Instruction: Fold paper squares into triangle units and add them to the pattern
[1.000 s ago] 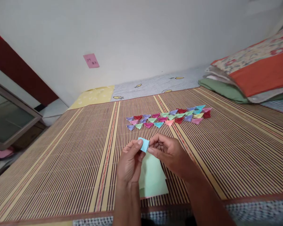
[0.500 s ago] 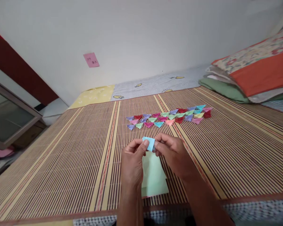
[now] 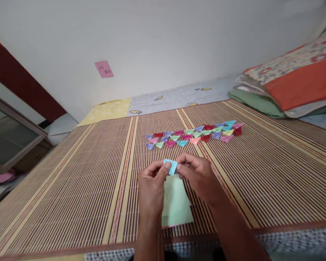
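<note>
Between my two hands is a small folded piece of light blue paper [image 3: 172, 167]. My left hand [image 3: 153, 181] pinches its left side, thumb on the front face. At its right edge my right hand [image 3: 197, 175] grips it between thumb and fingers. Below them lies a pale green paper sheet [image 3: 177, 203] on the striped mat [image 3: 97, 181], partly covered by my left hand and wrist. Beyond my hands, several small folded paper triangles [image 3: 170, 144] in many colours lie in slanting rows.
A folded stack of bedding [image 3: 293, 92], orange and floral on top, sits at the back right. A pink note [image 3: 104, 69] is stuck on the white wall [image 3: 165, 43]. On the left stands a glass-fronted cabinet [image 3: 13, 134].
The crease line and raised flap seen on the blue paper before now look flatter and smoother. Both hands keep their hold, and the view has shifted slightly.
</note>
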`<action>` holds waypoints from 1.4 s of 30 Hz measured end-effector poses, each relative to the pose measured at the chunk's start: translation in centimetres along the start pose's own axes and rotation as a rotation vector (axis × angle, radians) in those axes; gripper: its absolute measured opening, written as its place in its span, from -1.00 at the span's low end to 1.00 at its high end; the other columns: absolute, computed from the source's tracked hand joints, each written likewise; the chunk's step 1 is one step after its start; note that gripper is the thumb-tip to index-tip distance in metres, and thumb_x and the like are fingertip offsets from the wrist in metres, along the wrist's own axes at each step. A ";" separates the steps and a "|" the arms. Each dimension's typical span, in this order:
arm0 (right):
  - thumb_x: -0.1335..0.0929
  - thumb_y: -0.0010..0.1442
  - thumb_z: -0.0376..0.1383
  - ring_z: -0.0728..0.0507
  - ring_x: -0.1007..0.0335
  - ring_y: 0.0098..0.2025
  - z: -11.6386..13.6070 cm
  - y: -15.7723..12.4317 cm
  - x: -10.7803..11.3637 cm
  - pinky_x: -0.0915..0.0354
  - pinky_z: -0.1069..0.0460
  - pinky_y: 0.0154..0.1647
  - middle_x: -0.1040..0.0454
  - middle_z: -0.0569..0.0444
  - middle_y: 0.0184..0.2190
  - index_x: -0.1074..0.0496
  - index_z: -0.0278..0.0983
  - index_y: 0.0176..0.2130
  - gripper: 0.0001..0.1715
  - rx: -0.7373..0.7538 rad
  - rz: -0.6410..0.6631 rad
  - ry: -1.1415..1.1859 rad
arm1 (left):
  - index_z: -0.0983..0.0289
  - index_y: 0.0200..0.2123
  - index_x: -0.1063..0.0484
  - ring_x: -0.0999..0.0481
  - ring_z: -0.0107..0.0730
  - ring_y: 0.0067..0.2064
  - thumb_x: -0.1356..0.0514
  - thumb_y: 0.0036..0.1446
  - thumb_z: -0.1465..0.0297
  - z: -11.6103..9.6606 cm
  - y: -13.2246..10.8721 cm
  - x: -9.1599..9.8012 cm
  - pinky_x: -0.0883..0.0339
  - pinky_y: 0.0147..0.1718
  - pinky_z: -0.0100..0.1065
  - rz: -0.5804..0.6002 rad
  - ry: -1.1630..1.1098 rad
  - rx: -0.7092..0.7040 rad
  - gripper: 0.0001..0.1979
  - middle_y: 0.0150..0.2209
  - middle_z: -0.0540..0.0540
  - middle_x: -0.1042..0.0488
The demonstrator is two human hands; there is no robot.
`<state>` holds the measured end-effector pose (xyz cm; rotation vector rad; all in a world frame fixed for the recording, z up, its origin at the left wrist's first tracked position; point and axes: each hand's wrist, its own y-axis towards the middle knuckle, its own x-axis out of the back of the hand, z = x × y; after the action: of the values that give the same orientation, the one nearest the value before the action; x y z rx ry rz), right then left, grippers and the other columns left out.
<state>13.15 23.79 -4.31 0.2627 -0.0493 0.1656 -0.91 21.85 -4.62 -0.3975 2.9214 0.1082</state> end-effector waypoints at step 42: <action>-0.39 0.24 -0.20 0.01 -0.01 -0.51 -0.2 -0.3 -0.7 0.02 0.06 -0.52 -0.15 0.25 -0.58 -0.29 -0.24 -0.48 -0.68 -0.085 0.114 0.054 | 0.28 -0.58 -0.40 -0.28 -0.54 -0.51 -0.47 -0.03 0.19 0.1 -0.2 -0.5 -0.19 -0.49 -0.48 -0.088 -0.058 0.053 -0.61 -0.60 -0.09 -0.34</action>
<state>12.47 23.46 -4.65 0.1703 -0.0176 0.2831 -0.33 21.82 -4.62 -0.5055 2.8385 0.0297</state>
